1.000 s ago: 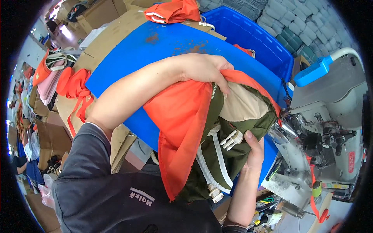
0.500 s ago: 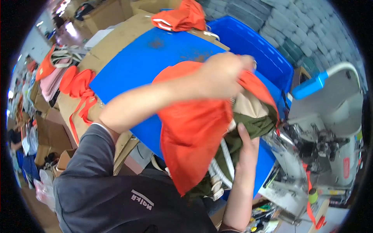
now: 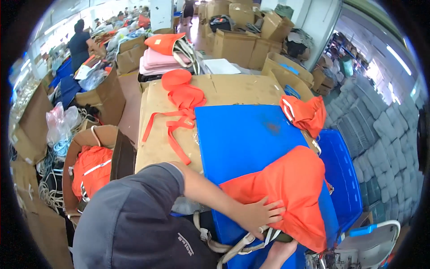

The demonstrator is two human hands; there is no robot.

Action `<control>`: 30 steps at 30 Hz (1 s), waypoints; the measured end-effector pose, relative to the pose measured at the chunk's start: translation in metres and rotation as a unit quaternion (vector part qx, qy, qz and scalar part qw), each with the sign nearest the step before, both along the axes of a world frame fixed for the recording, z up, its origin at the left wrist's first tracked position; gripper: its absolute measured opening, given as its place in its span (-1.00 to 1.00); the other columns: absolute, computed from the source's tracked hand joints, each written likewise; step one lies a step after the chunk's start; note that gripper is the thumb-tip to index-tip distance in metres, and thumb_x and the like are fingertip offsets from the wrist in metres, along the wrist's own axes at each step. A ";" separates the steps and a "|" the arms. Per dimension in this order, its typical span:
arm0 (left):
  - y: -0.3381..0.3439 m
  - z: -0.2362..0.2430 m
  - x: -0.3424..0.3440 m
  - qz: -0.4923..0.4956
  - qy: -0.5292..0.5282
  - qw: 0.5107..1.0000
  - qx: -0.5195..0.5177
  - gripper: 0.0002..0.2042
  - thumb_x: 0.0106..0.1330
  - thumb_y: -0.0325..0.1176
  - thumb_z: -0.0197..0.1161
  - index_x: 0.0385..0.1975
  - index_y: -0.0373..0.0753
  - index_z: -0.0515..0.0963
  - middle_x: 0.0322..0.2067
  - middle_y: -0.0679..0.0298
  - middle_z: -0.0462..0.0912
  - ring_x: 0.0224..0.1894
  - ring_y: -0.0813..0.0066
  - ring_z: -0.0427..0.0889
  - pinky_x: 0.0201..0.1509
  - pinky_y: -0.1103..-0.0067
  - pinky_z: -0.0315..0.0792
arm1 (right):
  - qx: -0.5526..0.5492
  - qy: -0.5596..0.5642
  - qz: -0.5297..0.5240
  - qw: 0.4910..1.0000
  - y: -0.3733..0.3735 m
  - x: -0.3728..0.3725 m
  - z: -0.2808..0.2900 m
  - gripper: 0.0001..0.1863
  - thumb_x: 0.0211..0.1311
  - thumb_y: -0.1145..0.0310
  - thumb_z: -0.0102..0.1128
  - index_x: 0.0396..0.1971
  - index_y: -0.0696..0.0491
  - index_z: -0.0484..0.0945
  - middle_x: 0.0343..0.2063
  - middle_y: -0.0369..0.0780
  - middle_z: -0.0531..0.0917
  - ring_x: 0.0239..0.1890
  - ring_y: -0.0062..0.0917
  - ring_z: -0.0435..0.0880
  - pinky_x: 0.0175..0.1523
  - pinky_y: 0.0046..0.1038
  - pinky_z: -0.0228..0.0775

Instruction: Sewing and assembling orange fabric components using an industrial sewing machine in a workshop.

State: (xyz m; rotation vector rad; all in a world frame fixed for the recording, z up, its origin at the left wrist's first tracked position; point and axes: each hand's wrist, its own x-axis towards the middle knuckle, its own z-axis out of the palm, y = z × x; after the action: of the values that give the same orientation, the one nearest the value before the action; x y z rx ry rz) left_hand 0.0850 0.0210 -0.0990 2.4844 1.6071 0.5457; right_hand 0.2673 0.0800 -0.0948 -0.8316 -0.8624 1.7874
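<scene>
An orange fabric bag (image 3: 295, 179) lies on the blue board, its outer cloth spread out and bulging. My left hand (image 3: 262, 216) rests on the cloth near the bag's lower edge, fingers spread. Below it, my right hand (image 3: 281, 252) is at that edge, beside a bit of olive-green fabric (image 3: 283, 237); its fingers are mostly hidden. Off-white straps (image 3: 237, 248) trail from the edge toward my body, passing beneath my left hand.
The blue board (image 3: 237, 134) lies on a cardboard-covered table (image 3: 224, 89). Orange webbing (image 3: 186, 98) and another orange piece (image 3: 304, 112) lie around it. A blue bin (image 3: 340, 166) and a sewing machine (image 3: 365, 251) stand at right. At left, a carton (image 3: 74, 166) holds orange goods.
The view has swung up and left. My left hand has come down from the bag's far side onto its cloth. The olive-green inside, widely exposed before, is now mostly covered by orange fabric.
</scene>
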 end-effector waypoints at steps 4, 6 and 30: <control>0.100 -0.021 -0.031 -0.053 0.051 0.996 0.054 -0.19 -0.11 0.00 0.37 0.20 -0.21 0.32 0.31 0.03 0.27 0.36 0.14 0.23 0.27 0.04 0.20 | -0.033 -0.043 -0.029 0.998 -0.002 -0.002 0.013 -0.39 0.43 0.13 -0.06 0.31 0.20 0.16 0.21 0.02 0.41 0.25 -0.17 0.40 0.27 0.03 0.25; 0.128 -0.015 -0.029 -0.023 0.005 0.989 0.145 -0.61 0.01 -0.21 0.25 -0.13 -0.19 0.46 -0.08 0.17 0.55 0.00 0.25 0.53 0.02 0.23 0.37 | -0.050 -0.134 -0.057 0.988 -0.026 0.013 0.024 -0.27 0.41 0.08 -0.01 0.38 0.20 0.00 0.23 0.06 0.38 0.24 -0.08 0.42 0.23 -0.03 0.32; -0.635 -0.163 -0.220 0.930 -0.113 0.284 -0.207 0.09 0.05 0.28 0.32 0.41 -0.34 -0.05 0.30 -0.11 0.24 0.31 -0.07 0.31 0.28 0.13 0.32 | 0.534 -0.659 0.281 0.449 -0.135 -0.074 0.005 -0.11 0.23 0.07 0.24 0.42 0.11 0.00 0.43 0.09 -0.09 0.48 -0.05 -0.09 0.41 0.12 -0.15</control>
State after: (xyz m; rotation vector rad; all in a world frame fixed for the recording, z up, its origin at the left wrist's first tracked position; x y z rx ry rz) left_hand -0.1349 -0.6141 -0.2620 -0.8844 2.8309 0.2862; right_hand 0.1930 -0.0548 -0.0901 -0.9099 -3.0923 0.1606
